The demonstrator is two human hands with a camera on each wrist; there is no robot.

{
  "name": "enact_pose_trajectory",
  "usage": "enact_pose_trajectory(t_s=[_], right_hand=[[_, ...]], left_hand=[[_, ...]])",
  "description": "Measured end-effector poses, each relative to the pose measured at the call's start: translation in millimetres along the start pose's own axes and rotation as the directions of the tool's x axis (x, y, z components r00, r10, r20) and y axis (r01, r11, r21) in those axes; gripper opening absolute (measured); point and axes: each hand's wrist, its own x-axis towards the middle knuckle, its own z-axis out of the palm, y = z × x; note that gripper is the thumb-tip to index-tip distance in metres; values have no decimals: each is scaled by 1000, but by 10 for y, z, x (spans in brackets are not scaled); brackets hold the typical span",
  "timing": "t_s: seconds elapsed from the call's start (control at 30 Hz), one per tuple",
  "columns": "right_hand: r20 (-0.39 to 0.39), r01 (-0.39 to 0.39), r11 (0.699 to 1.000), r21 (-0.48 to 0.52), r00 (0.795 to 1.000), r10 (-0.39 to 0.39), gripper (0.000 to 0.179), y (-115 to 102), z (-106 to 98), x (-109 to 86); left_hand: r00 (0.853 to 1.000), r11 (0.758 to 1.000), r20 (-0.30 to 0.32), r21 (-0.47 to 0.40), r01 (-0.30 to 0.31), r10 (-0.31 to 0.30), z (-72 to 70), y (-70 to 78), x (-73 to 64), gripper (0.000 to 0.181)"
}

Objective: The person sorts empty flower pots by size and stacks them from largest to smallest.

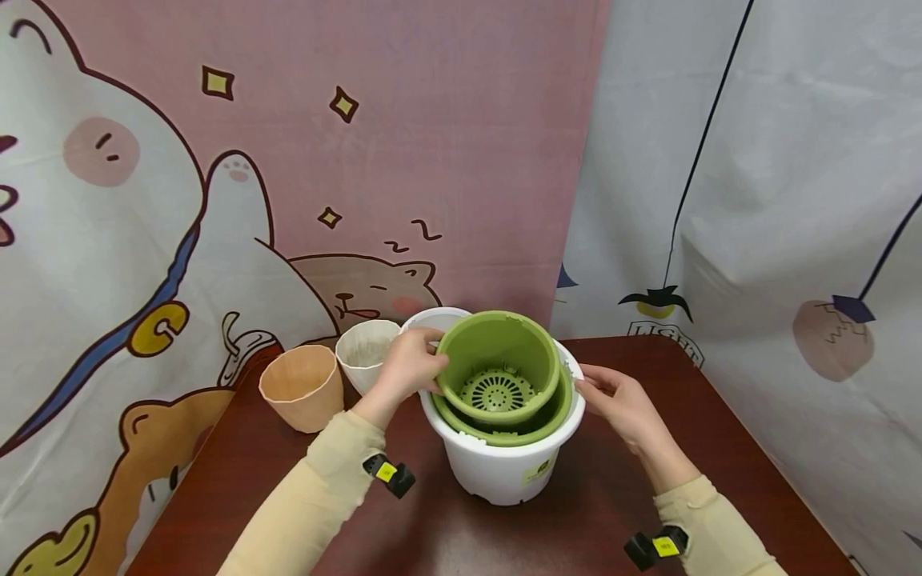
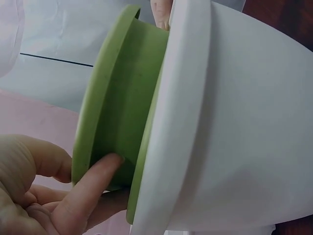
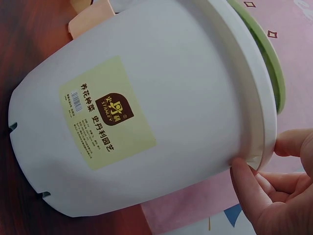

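A green flower pot [image 1: 497,344] with a slotted bottom sits tilted in the top of a larger green pot [image 1: 522,438]. Both are inside a big white flower pot [image 1: 486,472] standing on the table. My left hand [image 1: 409,362] grips the upper green pot by its left rim, thumb and fingers on either side; in the left wrist view its rim [image 2: 105,73] stands well above the white one. With thumb and fingers, my right hand [image 1: 625,404] pinches the white pot's right rim. A label [image 3: 107,112] shows on the white pot's side.
To the left on the dark red wooden table [image 1: 403,520] stand a peach pot [image 1: 306,400] and a smaller white faceted pot [image 1: 360,368]. Another white pot [image 1: 435,318] is partly hidden behind the stack. A printed cloth [image 1: 468,160] hangs along the table's back.
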Motion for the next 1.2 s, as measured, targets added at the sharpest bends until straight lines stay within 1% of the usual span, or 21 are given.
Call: enact_pose_trajectory(t_s=[0.13,0.4,0.57,0.87,1.2], right_hand=[[-1,-4,1000,-3,1000,4,52,0,0,1],[-5,0,1000,-9,1000,0,52,0,2,-4],[-6,-3,1000,-12,1000,3,52,0,2,-2],[-14,-3,1000,-23,1000,2,52,-10,10,-4],[-20,-10,999,-46,1000,9,52,-13,11,-3]], left_hand=[[1000,1000,-5,7,0,0,21,2,12,36],[999,997,-11,66,-32,32,55,14,28,33],[999,995,-17,94,-35,37,84,10,33,31],[999,982,-13,188,-30,33,149,-7,53,29],[1000,981,-16,191,-17,20,181,-1,39,36]])
